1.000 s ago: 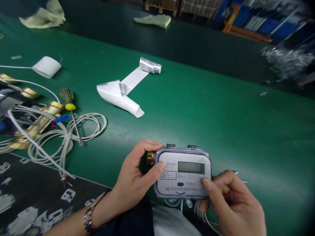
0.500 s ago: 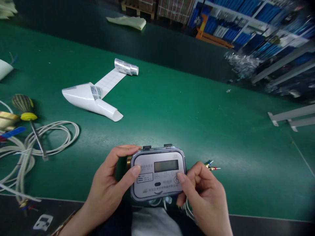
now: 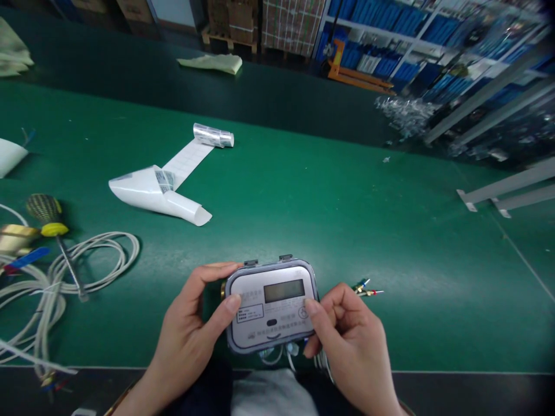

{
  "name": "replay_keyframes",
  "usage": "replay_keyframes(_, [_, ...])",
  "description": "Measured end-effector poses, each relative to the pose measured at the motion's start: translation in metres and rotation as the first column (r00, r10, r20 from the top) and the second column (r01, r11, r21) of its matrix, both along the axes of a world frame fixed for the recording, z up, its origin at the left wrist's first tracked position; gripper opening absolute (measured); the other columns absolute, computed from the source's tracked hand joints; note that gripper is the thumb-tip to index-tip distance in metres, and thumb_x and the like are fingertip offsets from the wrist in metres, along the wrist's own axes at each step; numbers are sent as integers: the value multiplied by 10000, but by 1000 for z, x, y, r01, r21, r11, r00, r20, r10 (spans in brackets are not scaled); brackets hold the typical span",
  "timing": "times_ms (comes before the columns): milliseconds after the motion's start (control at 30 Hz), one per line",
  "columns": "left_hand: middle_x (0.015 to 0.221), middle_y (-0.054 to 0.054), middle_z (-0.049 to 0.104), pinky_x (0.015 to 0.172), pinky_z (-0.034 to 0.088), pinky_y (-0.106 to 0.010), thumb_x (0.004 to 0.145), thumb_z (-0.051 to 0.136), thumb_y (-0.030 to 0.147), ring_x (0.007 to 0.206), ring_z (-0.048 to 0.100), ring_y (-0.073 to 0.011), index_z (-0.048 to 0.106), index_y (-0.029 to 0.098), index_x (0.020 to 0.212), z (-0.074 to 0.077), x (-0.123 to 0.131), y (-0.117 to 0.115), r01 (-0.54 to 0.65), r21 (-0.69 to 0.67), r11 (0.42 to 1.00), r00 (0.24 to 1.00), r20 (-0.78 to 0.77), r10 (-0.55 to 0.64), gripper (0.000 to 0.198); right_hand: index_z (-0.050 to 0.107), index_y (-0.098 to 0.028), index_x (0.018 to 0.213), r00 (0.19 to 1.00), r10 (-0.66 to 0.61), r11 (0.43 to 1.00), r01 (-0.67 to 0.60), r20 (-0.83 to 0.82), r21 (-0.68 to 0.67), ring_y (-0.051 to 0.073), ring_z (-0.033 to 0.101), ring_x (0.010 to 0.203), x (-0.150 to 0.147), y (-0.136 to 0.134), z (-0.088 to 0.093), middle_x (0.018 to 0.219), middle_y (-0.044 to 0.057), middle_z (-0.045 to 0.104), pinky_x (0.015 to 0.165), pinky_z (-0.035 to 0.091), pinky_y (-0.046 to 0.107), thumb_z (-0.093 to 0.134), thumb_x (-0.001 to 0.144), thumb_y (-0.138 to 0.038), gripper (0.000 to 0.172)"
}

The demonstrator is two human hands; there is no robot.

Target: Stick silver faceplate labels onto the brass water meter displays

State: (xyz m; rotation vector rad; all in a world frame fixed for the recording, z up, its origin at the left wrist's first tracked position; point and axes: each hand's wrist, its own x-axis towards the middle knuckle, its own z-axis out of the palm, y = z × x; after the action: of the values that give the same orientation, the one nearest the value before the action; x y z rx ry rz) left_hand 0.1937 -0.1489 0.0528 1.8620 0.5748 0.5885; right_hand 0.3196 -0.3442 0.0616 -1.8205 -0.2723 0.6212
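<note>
A meter (image 3: 277, 309) with a grey face, a small blank display and a clear rim sits between my hands at the near edge of the table. My left hand (image 3: 195, 318) grips its left side, thumb on the face and fingers behind. At the right side, my right hand (image 3: 347, 335) pinches the lower right corner, thumb on the face by a round symbol. A brass threaded end (image 3: 223, 290) peeks out beside my left fingers. White cables hang below the meter. Brass-tipped probe ends (image 3: 366, 289) lie just beyond my right hand.
On the green table (image 3: 390, 231), a partly unrolled label strip (image 3: 156, 188) lies beyond my hands. Left are a screwdriver (image 3: 52, 228), coiled white cables (image 3: 104, 254) and a brass fitting (image 3: 17, 238). Pale cloth (image 3: 212, 63) lies at the back; metal legs (image 3: 503, 188) stand right.
The view has tilted up slightly, so the table items appear lower. Both hands keep their hold on the meter, which appears slightly further left.
</note>
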Motion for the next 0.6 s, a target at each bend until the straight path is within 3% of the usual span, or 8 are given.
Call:
replay_keyframes(133, [1231, 8, 662, 1036, 484, -335, 984, 640, 384, 1179, 605, -189, 631, 364, 1191, -2, -1, 3, 11, 6, 1000, 1000, 8, -11, 208, 473, -240, 768, 998, 36, 999, -36, 46, 7, 97, 523, 396, -1, 0, -1, 454, -49, 574, 458, 364, 217, 584, 979, -546, 389])
replay_keyframes(267, [1271, -16, 649, 1056, 454, -358, 1003, 603, 429, 1216, 585, -211, 596, 324, 1245, -3, 0, 4, 24, -31, 999, 999, -32, -25, 264, 415, -247, 736, 962, 32, 995, -5, 271, -100, 92, 510, 447, 10, -3, 3, 505, -78, 499, 489, 382, 225, 655, 939, -512, 411])
replay_keyframes(333, [1299, -36, 641, 1057, 442, -371, 1019, 565, 453, 1223, 582, -221, 572, 300, 1284, -2, 0, 3, 21, -49, 999, 997, -69, -24, 305, 408, -249, 757, 936, -40, 995, 68, 350, -68, 103, 533, 526, 19, -4, 3, 597, -70, 505, 523, 421, 229, 722, 879, -473, 404])
replay_keyframes(400, [1315, -60, 635, 1063, 433, -390, 1027, 536, 481, 1225, 584, -235, 558, 276, 1301, 1, -1, 1, 11, -70, 997, 995, -95, -18, 343, 510, -250, 941, 957, -66, 998, 61, 284, 27, 127, 589, 628, 25, -3, 1, 818, -11, 641, 538, 458, 240, 741, 836, -433, 313])
replay_keyframes(433, [1321, -74, 633, 1071, 429, -402, 1031, 516, 496, 1226, 584, -243, 553, 266, 1310, 2, -2, 0, 5, -80, 997, 995, -102, -13, 363, 529, -255, 1122, 976, -34, 997, 17, 216, 79, 140, 624, 679, 27, -1, -2, 1016, 42, 690, 536, 478, 250, 746, 811, -423, 415])
replay_keyframes(500, [1369, -106, 612, 1099, 416, -431, 1040, 463, 521, 1254, 575, -257, 528, 255, 1365, 2, -5, -4, 0, -103, 995, 995, -101, -10, 426, 406, -291, 1430, 989, 105, 978, -121, 101, 169, 186, 697, 807, 30, 5, -11, 1378, 133, 611, 584, 548, 294, 771, 750, -427, 784])
replay_keyframes(533, [1411, -126, 590, 1125, 400, -452, 1029, 459, 543, 1287, 560, -271, 500, 250, 1417, 1, -5, -6, 17, -110, 994, 995, -98, -28, 488, 364, -305, 1491, 980, 180, 959, -193, 79, 205, 228, 724, 894, 33, 9, -17, 1466, 152, 557, 653, 591, 336, 785, 722, -442, 887])
replay_keyframes(600, [1500, -168, 523, 1186, 341, -509, 924, 589, 617, 1376, 498, -325, 387, 233, 1549, -6, -2, -8, 102, -117, 988, 988, -106, -115, 761, 444, -316, 1470, 953, 288, 923, -303, 96, 239, 341, 714, 1101, 40, 19, -29, 1429, 145, 603, 841, 624, 443, 791, 699, -486, 862])
